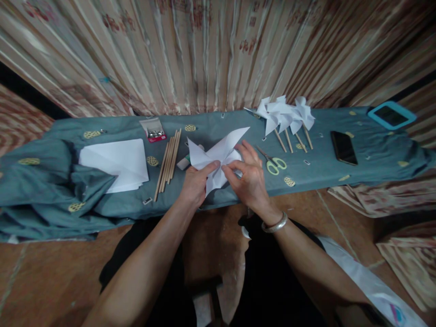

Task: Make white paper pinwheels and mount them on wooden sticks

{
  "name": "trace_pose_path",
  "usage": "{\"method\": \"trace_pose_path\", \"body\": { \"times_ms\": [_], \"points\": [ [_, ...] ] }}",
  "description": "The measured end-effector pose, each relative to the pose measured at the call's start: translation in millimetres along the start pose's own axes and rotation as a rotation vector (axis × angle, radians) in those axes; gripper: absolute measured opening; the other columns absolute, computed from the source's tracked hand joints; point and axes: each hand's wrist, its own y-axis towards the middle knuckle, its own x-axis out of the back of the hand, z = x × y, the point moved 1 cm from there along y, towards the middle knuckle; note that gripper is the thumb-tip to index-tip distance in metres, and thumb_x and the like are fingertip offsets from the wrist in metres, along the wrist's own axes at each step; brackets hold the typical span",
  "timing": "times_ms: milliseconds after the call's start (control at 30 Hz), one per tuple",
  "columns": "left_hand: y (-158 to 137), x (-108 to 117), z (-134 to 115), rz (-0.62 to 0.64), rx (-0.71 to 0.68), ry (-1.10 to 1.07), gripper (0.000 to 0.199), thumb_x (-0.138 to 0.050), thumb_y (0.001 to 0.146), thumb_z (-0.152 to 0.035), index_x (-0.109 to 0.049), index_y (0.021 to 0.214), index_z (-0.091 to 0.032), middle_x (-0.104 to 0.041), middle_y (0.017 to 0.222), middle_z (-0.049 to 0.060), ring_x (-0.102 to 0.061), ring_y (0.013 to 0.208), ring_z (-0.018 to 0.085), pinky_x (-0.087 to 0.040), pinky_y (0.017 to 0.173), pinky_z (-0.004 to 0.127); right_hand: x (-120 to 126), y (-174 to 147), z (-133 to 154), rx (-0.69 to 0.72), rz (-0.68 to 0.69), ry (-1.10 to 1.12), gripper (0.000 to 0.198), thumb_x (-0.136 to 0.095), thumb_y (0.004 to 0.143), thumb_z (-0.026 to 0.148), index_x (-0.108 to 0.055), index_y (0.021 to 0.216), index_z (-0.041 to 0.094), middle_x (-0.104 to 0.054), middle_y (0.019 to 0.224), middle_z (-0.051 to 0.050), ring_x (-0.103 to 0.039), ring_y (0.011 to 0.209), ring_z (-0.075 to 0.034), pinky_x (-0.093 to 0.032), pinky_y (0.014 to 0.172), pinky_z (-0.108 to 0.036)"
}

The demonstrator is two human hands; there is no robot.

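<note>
A white paper pinwheel [221, 152] is held between my two hands above the cloth-covered bench, its blades folded in toward the centre. My left hand [197, 181] grips it from the lower left, thumb pressed near the middle. At the centre, my right hand [247, 175] pinches with thumb and forefinger, its other fingers raised beside the right blade. Anything small under those fingertips is hidden. Scissors [273, 163] with pale green handles lie right of my right hand. A bundle of wooden sticks [168, 161] lies to the left of my left hand.
White paper sheets [119, 163] are stacked at left, near an open small box [155, 131] of metal pins. Several pinwheels on sticks [288, 116] lie at the back right. Farther right are a phone [343, 147] and a blue-framed device [391, 114]. A curtain [204, 54] hangs behind.
</note>
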Motion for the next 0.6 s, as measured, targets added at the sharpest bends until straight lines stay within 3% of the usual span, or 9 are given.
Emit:
{"method": "trace_pose_path", "body": {
  "times_ms": [600],
  "points": [
    [-0.6, -1.9, 2.0, -0.018, -0.042, 0.03, 0.03, -0.084, 0.047, -0.015, -0.071, 0.074, -0.012, -0.073, 0.071, 0.002, -0.064, 0.062, 0.014, -0.051, 0.069, 0.027, -0.7, 0.4, -1.8, -0.003, -0.008, 0.003, 0.023, -0.058, 0.086, 0.028, -0.067, 0.066, 0.02, -0.059, 0.132, -0.009, -0.043, 0.133, -0.03, -0.038, 0.103, -0.052]
  ]
}}
